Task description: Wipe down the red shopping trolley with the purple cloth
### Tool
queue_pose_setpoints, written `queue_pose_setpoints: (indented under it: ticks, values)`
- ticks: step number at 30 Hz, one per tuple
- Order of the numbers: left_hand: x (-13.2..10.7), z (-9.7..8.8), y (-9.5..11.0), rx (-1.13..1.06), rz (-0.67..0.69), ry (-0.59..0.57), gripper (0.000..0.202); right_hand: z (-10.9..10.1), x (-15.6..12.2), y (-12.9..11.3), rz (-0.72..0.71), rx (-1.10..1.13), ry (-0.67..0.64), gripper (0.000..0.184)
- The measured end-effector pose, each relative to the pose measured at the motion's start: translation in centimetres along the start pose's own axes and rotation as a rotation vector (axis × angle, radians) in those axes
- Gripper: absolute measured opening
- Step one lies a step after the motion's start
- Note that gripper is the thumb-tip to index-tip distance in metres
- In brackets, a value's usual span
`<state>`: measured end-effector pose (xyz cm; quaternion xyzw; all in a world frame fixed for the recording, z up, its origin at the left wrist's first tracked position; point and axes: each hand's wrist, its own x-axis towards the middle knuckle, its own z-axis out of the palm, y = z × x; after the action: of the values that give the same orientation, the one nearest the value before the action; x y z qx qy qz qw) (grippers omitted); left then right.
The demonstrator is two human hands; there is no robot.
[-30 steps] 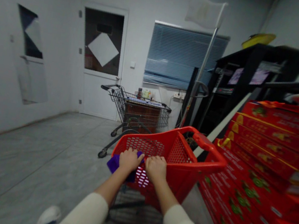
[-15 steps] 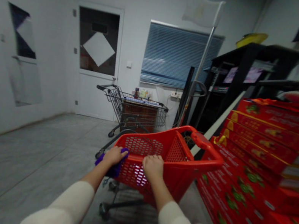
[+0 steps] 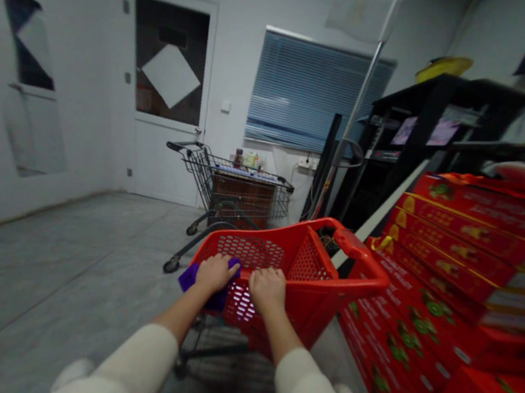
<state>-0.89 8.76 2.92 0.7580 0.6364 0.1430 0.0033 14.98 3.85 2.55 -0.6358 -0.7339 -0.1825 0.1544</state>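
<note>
**Well, a red cart (image 3: 317, 314) held at its near rim**

The left hand (image 3: 215, 274) is closed over a purple cloth (image 3: 188, 277), pressing it against the near rim of the plastic cart, with a corner showing on each side of the hand. Just beside it, the right hand (image 3: 267, 290) curls empty around the same rim. The cart stands on the grey floor (image 3: 79, 259), with stacked red cartons (image 3: 443, 269) close on its right. Far ahead, a wire shopping cart (image 3: 238, 185) stands near a white door (image 3: 162, 158).
</note>
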Motion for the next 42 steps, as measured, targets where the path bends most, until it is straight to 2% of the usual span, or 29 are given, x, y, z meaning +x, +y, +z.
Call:
queue_pose_setpoints:
  ticks: [6, 9, 12, 19, 21, 24, 30, 33, 36, 42]
  values:
    - [1.0, 0.1, -4.9, -0.058, -0.055, -0.039, 0.049, 0.0, 0.0, -0.2, 0.01, 0.005, 0.003, 0.037]
    - [1.5, 0.0, -5.8, -0.077, -0.067, -0.094, 0.049, 0.2, 0.2, -0.3, 0.016, 0.011, 0.007, 0.036]
    - [1.7, -0.2, -5.1, -0.043, -0.096, -0.115, 0.05, 0.4, 0.3, -0.4, 0.028, 0.014, 0.012, 0.036]
    - [0.7, -0.3, -0.5, 0.035, -0.058, -0.052, 0.053, 0.5, 0.0, -0.3, 0.033, 0.014, 0.032, 0.034]
    - [0.5, -0.3, 0.2, 0.024, -0.056, -0.05, 0.052, 0.4, -0.1, -0.1, 0.024, 0.008, 0.029, 0.034]
    - [0.4, -0.2, -0.3, -0.018, -0.026, -0.055, 0.051, 0.3, -0.3, 0.2, 0.01, -0.004, 0.031, 0.035]
    - [1.0, 0.1, -4.6, -0.081, -0.045, -0.058, 0.05, 0.3, -0.3, 0.2, 0.004, -0.034, 0.016, 0.034]
    - [1.5, -0.1, -5.5, -0.093, -0.056, -0.09, 0.049, 0.4, -0.1, -0.1, 0.01, -0.025, 0.032, 0.036]
    - [1.7, -0.4, -4.6, -0.047, -0.097, -0.118, 0.049, 0.5, 0.1, -0.4, 0.016, -0.022, 0.044, 0.036]
    - [0.9, -0.5, -0.4, 0.036, -0.067, -0.055, 0.052, 0.7, 0.2, -0.5, 0.036, 0.008, 0.062, 0.036]
